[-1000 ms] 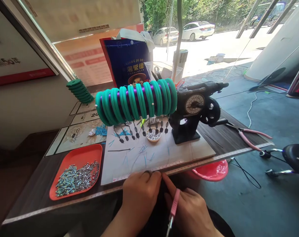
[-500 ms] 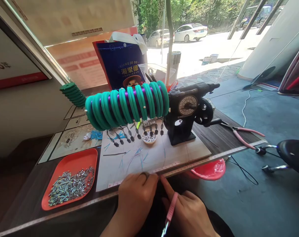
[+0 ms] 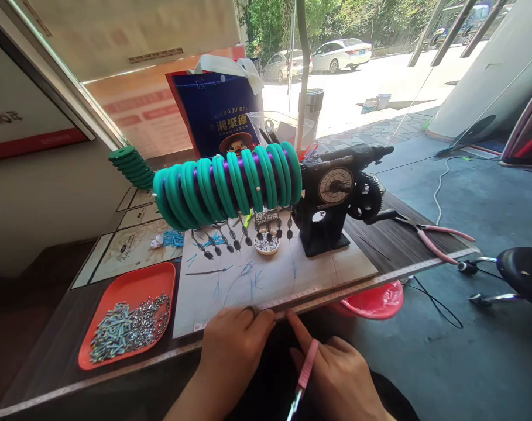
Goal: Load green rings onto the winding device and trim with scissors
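My left hand (image 3: 236, 345) rests at the front edge of the white board, its fingers curled and closed; anything pinched in them is too small to make out. A dark ring shows on one finger. Just right of it, my right hand (image 3: 336, 374) points its index finger at the table's edge strip. A pink-handled metal tool (image 3: 308, 365) is tucked in that hand, metal end downward; its kind is unclear. Above both hands, a roller of teal rings with purple thread (image 3: 228, 186) carries several hanging dark metal pieces (image 3: 236, 244).
The roller joins a black cast stand with a dial (image 3: 336, 185). A white bead bowl (image 3: 267, 243) and blue thread scraps lie on the white board (image 3: 204, 298). An orange tray (image 3: 160, 275) holds small metal parts. Pink-handled pliers (image 3: 436, 237) lie right; a red bin (image 3: 375, 301) stands below.
My left hand has shifted a little to the left, widening the gap to my right index finger. The right hand keeps the pink-handled tool and barely moves. The whole view has shifted slightly.
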{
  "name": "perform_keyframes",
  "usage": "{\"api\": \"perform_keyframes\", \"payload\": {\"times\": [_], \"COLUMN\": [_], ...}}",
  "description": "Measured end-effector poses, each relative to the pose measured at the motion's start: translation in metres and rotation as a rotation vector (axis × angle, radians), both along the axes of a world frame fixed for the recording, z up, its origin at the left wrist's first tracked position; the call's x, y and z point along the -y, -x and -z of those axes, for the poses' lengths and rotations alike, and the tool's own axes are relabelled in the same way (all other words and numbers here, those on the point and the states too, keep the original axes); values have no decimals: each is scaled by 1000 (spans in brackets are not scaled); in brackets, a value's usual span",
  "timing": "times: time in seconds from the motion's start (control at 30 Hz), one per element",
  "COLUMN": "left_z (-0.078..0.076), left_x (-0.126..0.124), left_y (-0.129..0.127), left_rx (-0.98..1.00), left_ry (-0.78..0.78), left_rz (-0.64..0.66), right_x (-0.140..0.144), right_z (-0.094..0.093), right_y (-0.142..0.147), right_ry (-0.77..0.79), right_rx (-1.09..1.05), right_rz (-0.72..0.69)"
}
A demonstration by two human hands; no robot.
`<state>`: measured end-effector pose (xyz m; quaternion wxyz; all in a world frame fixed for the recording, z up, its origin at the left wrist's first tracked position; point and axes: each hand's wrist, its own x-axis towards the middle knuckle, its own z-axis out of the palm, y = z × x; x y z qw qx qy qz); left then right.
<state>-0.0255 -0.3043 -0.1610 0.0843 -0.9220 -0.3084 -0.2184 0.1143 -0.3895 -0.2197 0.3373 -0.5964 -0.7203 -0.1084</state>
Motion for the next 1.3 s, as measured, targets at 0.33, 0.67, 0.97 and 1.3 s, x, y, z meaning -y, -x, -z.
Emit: {"api": "perform_keyframes", "payload": {"times": [0.33,0.67,0.97,1.3], "left_z": [0,2,-12,-33], "left_x": [-1,-1,12,29], "left_y": [4,6,8,9], "left_rx": [1,4,293,502], "left_ry": [-6,-10,520,1121], "left_rz": [-9,-19,-70,-154], "right_x": [-1,-2,10,13], "right_z": [-3,-3,-16,-29], "right_y": [-1,1,-18,-11], "right_ry": [5,-3,315,829], "right_rx": [9,20,-219,-230], "right_rz": [6,9,-125,-227]}}
